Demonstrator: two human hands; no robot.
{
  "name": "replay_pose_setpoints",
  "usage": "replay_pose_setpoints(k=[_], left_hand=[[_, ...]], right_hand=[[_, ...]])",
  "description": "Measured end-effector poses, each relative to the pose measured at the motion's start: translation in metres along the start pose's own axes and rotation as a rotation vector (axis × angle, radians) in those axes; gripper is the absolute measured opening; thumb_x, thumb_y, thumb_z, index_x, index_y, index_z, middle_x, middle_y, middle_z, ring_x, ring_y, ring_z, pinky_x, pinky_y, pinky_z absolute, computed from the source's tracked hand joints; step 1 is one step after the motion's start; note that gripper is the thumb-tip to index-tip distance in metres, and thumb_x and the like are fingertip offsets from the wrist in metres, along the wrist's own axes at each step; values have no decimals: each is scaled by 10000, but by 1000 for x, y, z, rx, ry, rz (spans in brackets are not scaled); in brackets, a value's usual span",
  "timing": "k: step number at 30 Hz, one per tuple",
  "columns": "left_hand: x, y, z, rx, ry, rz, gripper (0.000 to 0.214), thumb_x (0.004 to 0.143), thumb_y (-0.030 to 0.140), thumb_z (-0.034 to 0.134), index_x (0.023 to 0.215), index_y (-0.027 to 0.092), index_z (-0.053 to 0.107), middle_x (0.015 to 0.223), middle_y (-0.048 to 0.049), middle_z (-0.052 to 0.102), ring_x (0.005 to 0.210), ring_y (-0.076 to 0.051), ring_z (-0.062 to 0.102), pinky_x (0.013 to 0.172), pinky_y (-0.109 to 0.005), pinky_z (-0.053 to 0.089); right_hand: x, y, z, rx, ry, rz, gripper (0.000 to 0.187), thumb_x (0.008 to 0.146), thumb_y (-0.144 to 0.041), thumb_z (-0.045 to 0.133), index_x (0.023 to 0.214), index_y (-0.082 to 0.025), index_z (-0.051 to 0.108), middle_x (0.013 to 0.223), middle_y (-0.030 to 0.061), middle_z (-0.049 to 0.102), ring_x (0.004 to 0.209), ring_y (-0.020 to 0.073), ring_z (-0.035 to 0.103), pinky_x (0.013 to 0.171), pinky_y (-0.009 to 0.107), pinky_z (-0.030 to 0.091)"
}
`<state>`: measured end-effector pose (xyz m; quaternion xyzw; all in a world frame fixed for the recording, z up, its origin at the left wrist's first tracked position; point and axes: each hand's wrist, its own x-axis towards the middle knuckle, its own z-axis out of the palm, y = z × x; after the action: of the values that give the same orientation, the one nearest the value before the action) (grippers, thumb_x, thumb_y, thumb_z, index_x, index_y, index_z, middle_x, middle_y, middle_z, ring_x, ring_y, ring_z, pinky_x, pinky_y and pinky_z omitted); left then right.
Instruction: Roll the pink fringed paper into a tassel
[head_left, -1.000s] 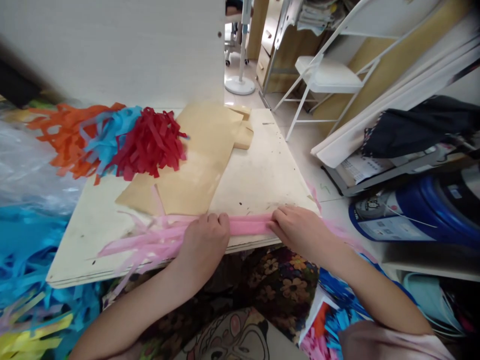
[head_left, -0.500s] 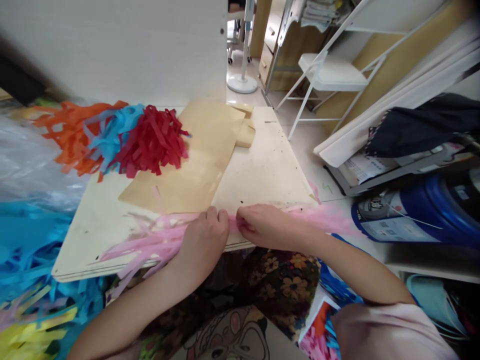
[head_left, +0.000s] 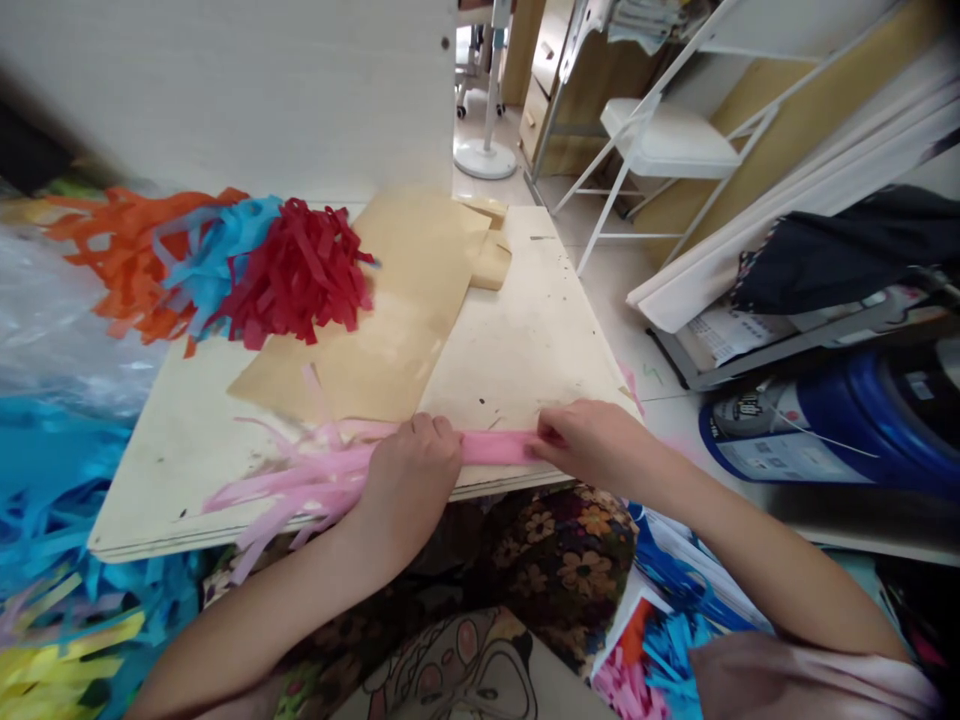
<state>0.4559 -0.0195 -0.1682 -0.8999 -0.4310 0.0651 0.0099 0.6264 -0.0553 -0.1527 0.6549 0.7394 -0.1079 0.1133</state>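
Observation:
Along the near edge of the board lies a bundle of pink tissue paper [head_left: 496,447], its middle flat and band-like. My left hand [head_left: 420,455] is closed on it, with loose fringe strips [head_left: 300,480] fanning out to the left. My right hand [head_left: 574,435] grips the pink paper farther right, fingers curled round it. Between both hands a stretch of paper shows, lying on the board. What the right hand's fingers do underneath is hidden.
Orange [head_left: 142,265], light blue [head_left: 225,250] and dark red tassels [head_left: 304,270] lie on brown paper [head_left: 375,330] and the white board [head_left: 525,330]. Blue [head_left: 67,470] and yellow fringe [head_left: 67,665] hang at left. A blue bucket [head_left: 825,420] and a white chair [head_left: 667,140] stand at right.
My right hand has moved right, away from the left hand, so more of the pink paper shows between them. The left hand stays nearly in place.

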Motion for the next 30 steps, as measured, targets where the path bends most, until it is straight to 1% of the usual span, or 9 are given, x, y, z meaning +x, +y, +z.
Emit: replay_pose_setpoints(k=[3, 9, 16, 20, 25, 28, 29, 30], left_hand=[[0, 1, -2, 12, -16, -13, 322, 806, 155, 257, 680, 65, 539, 613, -118, 534, 605, -208, 552, 448, -245, 385], [2, 1, -3, 21, -58, -17, 330, 815, 165, 244, 713, 64, 542, 635, -122, 548, 616, -206, 561, 457, -244, 397], [3, 1, -1, 8, 0, -20, 333, 806, 148, 242, 699, 66, 546, 620, -135, 555, 590, -227, 568, 436, -266, 405], [3, 1, 1, 31, 37, -14, 301, 788, 128, 267, 675, 73, 540, 593, -124, 551, 565, -221, 569, 416, -256, 398], [3, 1, -1, 49, 47, -2, 250, 743, 79, 306, 670, 73, 545, 588, -117, 555, 551, -213, 568, 409, -248, 384], [3, 2, -4, 45, 38, 17, 250, 726, 55, 308, 660, 70, 549, 577, -121, 550, 555, -224, 560, 429, -271, 384], [3, 3, -5, 51, 54, 21, 253, 721, 45, 305, 657, 72, 548, 577, -121, 546, 561, -228, 554, 442, -285, 385], [3, 4, -5, 63, 91, 22, 256, 719, 37, 299, 667, 74, 547, 591, -121, 545, 580, -234, 549, 459, -301, 387]], right_hand=[[-3, 3, 3, -16, 23, 31, 266, 748, -375, 444, 628, -168, 561, 585, 22, 593, 548, 125, 536, 452, 224, 253], [-3, 2, 5, -15, 23, 22, 273, 768, -353, 420, 620, -162, 548, 589, 19, 593, 547, 124, 541, 451, 222, 248], [-3, 1, 5, -40, -1, 20, 295, 780, -342, 392, 631, -150, 560, 608, 37, 595, 573, 134, 553, 456, 228, 255], [-2, 1, 4, -40, -5, 18, 293, 778, -340, 394, 638, -151, 567, 604, 42, 595, 573, 138, 555, 453, 231, 259], [3, 1, -3, -49, -65, 27, 283, 760, -334, 412, 647, -144, 588, 595, 51, 593, 568, 136, 552, 445, 223, 267], [3, -6, -10, -98, -128, 56, 286, 756, -341, 416, 654, -143, 595, 593, 66, 594, 560, 153, 547, 445, 231, 279], [2, -11, -11, -130, -116, 62, 267, 755, -318, 423, 656, -138, 594, 601, 75, 596, 569, 164, 546, 463, 243, 296], [1, -16, -12, -173, -74, 65, 235, 751, -275, 430, 662, -130, 592, 615, 86, 597, 591, 178, 545, 496, 262, 316]])
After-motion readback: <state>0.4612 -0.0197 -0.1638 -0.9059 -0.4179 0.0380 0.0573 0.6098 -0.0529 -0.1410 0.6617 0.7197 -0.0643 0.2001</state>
